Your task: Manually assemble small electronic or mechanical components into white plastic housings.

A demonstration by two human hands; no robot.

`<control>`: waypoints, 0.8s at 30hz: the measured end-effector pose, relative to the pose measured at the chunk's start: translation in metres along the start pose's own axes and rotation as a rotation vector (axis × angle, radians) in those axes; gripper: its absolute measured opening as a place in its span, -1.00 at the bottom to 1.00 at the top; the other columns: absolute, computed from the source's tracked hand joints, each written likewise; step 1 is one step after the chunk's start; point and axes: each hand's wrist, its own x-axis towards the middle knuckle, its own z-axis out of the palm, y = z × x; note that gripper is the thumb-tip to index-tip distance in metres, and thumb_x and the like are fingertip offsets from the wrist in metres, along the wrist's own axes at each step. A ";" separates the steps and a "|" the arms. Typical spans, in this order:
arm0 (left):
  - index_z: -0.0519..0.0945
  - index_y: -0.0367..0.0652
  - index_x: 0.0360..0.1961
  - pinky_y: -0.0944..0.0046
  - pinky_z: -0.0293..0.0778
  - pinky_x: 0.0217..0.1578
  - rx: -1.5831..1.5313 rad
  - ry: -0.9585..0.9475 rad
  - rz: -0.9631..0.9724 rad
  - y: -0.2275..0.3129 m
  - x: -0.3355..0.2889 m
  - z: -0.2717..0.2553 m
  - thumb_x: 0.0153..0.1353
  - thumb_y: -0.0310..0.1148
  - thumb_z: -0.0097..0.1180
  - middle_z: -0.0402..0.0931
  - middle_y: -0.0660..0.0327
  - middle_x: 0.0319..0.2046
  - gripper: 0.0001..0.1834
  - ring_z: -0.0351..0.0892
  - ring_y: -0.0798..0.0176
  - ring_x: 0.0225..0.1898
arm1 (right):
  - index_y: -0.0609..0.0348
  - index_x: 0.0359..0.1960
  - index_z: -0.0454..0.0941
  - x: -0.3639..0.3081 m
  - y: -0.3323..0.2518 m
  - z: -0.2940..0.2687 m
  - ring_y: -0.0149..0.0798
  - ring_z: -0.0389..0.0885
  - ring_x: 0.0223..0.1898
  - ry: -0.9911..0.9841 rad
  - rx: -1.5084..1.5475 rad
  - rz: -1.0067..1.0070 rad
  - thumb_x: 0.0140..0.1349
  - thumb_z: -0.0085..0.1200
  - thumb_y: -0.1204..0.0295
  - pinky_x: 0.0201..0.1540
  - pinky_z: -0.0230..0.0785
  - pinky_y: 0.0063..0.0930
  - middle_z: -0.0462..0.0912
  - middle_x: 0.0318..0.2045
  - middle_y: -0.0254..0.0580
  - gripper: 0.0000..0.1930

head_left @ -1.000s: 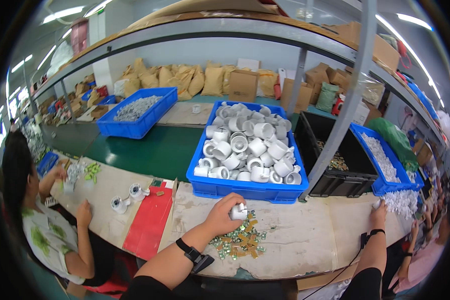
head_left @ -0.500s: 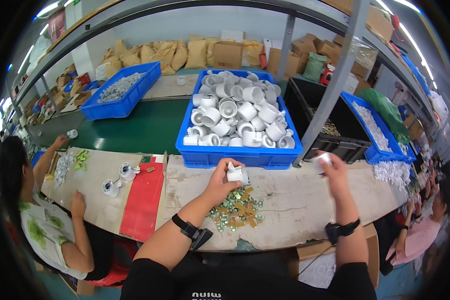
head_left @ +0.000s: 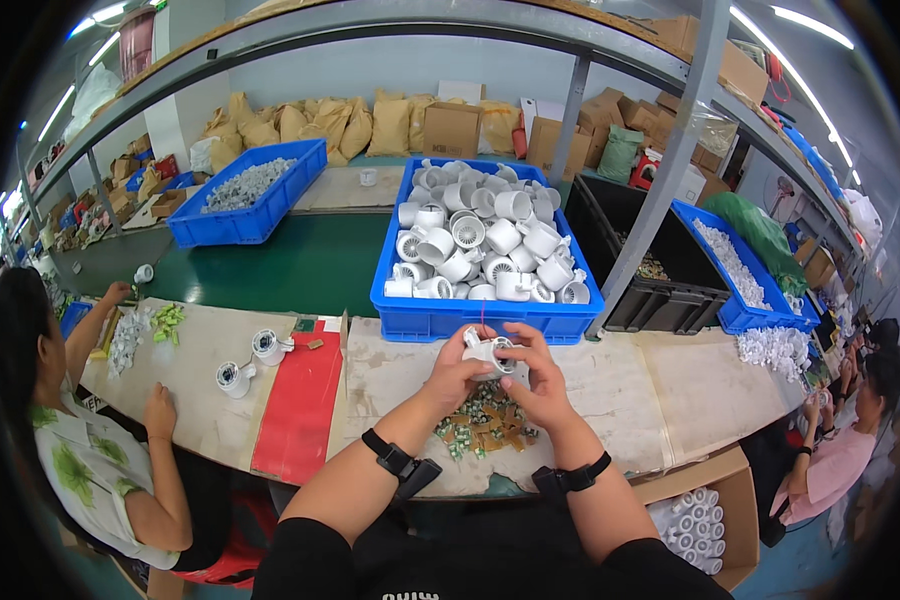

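Observation:
In front of the blue crate [head_left: 490, 327], my left hand [head_left: 452, 377] is closed around a white round plastic housing [head_left: 482, 350] with a short side stub. My right hand [head_left: 538, 373] grips the same housing from the other side, its fingers at the dark round opening. A thin red wire sticks up from the housing. Below my hands lies a pile of small green and tan circuit boards [head_left: 485, 425] on the worn board tabletop. The crate is heaped with similar white housings [head_left: 470, 235].
A black crate [head_left: 670, 305] and another blue crate [head_left: 755, 312] stand right, behind a metal post [head_left: 660, 170]. Left are a red sheet [head_left: 295, 420], two housings with wires [head_left: 234, 378] and a co-worker [head_left: 100, 430]. A cardboard box [head_left: 740, 500] sits low right.
My right hand has come left from near the black crate, where it held a small white part. It now meets my left hand at the housing. The view has shifted slightly.

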 end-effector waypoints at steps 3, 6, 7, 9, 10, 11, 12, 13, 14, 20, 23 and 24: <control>0.43 -0.09 0.15 0.24 0.53 0.09 0.680 0.034 0.246 0.007 -0.006 0.018 0.13 -0.60 0.28 0.50 0.21 0.00 -0.45 0.56 0.27 0.07 | 0.14 0.27 0.60 0.002 0.000 -0.003 -0.21 0.46 0.17 0.104 0.063 0.005 0.24 0.34 0.49 0.26 0.32 -0.29 0.54 0.19 -0.10 -0.48; 0.42 -0.13 0.14 0.22 0.49 0.12 0.763 0.041 0.341 0.005 -0.006 0.019 0.10 -0.60 0.29 0.45 0.17 0.04 -0.44 0.52 0.23 0.07 | 0.20 0.25 0.62 0.004 0.000 0.000 -0.26 0.51 0.12 0.190 0.170 0.160 0.21 0.38 0.54 0.18 0.38 -0.37 0.55 0.20 -0.10 -0.47; 0.42 -0.15 0.15 0.20 0.48 0.13 0.812 0.028 0.410 0.005 -0.006 0.017 0.10 -0.58 0.28 0.43 0.15 0.06 -0.44 0.50 0.20 0.10 | 0.22 0.26 0.63 0.004 0.002 -0.001 -0.29 0.52 0.11 0.161 0.185 0.150 0.20 0.40 0.56 0.17 0.40 -0.39 0.55 0.20 -0.11 -0.47; 0.41 -0.15 0.17 0.18 0.47 0.16 0.797 -0.030 0.415 0.006 -0.004 0.007 0.09 -0.55 0.27 0.39 0.13 0.10 -0.43 0.49 0.17 0.13 | 0.24 0.26 0.63 0.004 0.004 -0.003 -0.31 0.52 0.09 0.131 0.202 0.138 0.20 0.41 0.58 0.15 0.42 -0.42 0.56 0.20 -0.12 -0.46; 0.40 -0.16 0.18 0.16 0.46 0.18 0.778 -0.091 0.412 0.009 -0.003 0.008 0.09 -0.52 0.25 0.36 0.10 0.14 -0.42 0.47 0.14 0.16 | 0.25 0.27 0.63 0.003 0.005 -0.005 -0.30 0.53 0.10 0.124 0.163 0.114 0.22 0.40 0.57 0.15 0.43 -0.40 0.56 0.21 -0.13 -0.47; 0.40 -0.16 0.18 0.16 0.46 0.18 0.778 -0.091 0.408 0.009 -0.004 0.011 0.09 -0.52 0.25 0.36 0.10 0.14 -0.42 0.47 0.14 0.16 | 0.26 0.27 0.63 0.002 0.007 -0.007 -0.29 0.53 0.11 0.117 0.123 0.090 0.24 0.39 0.57 0.15 0.44 -0.38 0.57 0.21 -0.13 -0.47; 0.37 -0.16 0.22 0.13 0.40 0.24 0.793 -0.097 0.393 0.007 -0.007 0.015 0.10 -0.49 0.24 0.32 0.08 0.17 -0.39 0.43 0.11 0.20 | 0.26 0.27 0.63 0.002 0.010 -0.009 -0.29 0.53 0.11 0.118 0.125 0.093 0.24 0.39 0.57 0.15 0.44 -0.38 0.57 0.21 -0.13 -0.47; 0.35 -0.17 0.25 0.11 0.35 0.30 0.808 -0.106 0.380 0.007 -0.010 0.022 0.11 -0.45 0.22 0.28 0.05 0.21 -0.37 0.40 0.07 0.24 | 0.26 0.27 0.63 0.001 0.010 -0.012 -0.28 0.53 0.12 0.128 0.129 0.066 0.24 0.38 0.57 0.15 0.44 -0.39 0.57 0.21 -0.14 -0.48; 0.35 -0.17 0.25 0.11 0.35 0.30 0.808 -0.108 0.378 0.006 -0.012 0.025 0.11 -0.45 0.22 0.28 0.05 0.21 -0.37 0.40 0.07 0.24 | 0.26 0.26 0.64 -0.001 0.010 -0.013 -0.27 0.54 0.14 0.137 0.132 0.040 0.25 0.37 0.58 0.16 0.44 -0.40 0.57 0.21 -0.14 -0.49; 0.20 -0.19 0.43 0.00 0.13 0.45 0.879 -0.193 0.446 0.001 -0.015 0.029 0.15 -0.36 0.20 0.15 -0.04 0.33 -0.19 0.21 -0.05 0.41 | 0.25 0.26 0.66 -0.005 0.018 -0.024 -0.23 0.52 0.19 -0.029 0.132 0.092 0.31 0.34 0.56 0.19 0.47 -0.35 0.52 0.24 -0.16 -0.55; 0.18 -0.28 0.48 0.07 0.21 0.42 0.587 -0.154 0.253 0.001 -0.017 0.036 0.21 -0.27 0.17 0.17 0.03 0.36 -0.17 0.27 0.08 0.40 | 0.24 0.26 0.66 -0.003 0.009 -0.019 -0.23 0.55 0.16 0.058 0.421 0.142 0.34 0.33 0.55 0.18 0.50 -0.34 0.52 0.23 -0.16 -0.56; 0.27 -0.30 0.44 0.08 0.22 0.42 0.659 -0.129 0.266 0.005 -0.018 0.036 0.26 -0.30 0.12 0.19 0.01 0.38 -0.27 0.29 0.09 0.39 | 0.24 0.26 0.66 -0.002 0.006 -0.018 -0.23 0.55 0.16 0.062 0.421 0.149 0.34 0.33 0.55 0.18 0.50 -0.34 0.52 0.23 -0.16 -0.56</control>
